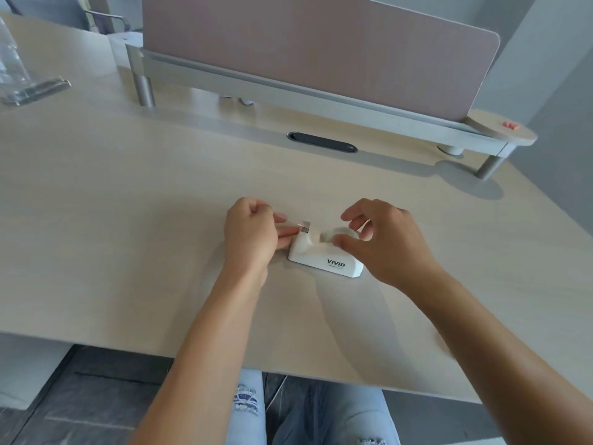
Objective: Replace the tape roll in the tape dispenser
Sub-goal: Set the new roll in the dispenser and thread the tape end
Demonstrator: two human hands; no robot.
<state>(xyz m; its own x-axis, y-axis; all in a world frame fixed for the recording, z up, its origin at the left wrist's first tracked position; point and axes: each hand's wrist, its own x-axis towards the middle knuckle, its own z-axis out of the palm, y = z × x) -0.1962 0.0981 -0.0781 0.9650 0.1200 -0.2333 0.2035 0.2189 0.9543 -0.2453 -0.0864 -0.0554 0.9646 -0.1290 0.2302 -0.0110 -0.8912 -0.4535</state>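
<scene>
Head view | left hand (248, 236) pinching tape at dispenser (324, 255) cutter | right hand (385, 239) on roll (337, 234)

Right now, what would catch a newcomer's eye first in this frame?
The white tape dispenser near the middle of the pale desk, with a clear tape roll in it. The right hand pinches the roll while the left hand holds the tape end by the cutter. Behind them stands a pink divider panel.

Person, seated view from above. Left hand (250, 234) and right hand (390, 242): bare, no rings, watch or bracelets visible. Forearms (205, 342): bare to the frame edge, no sleeves in view. Legs: light blue denim jeans (324, 415), distressed, with frayed rips on both thighs.
</scene>
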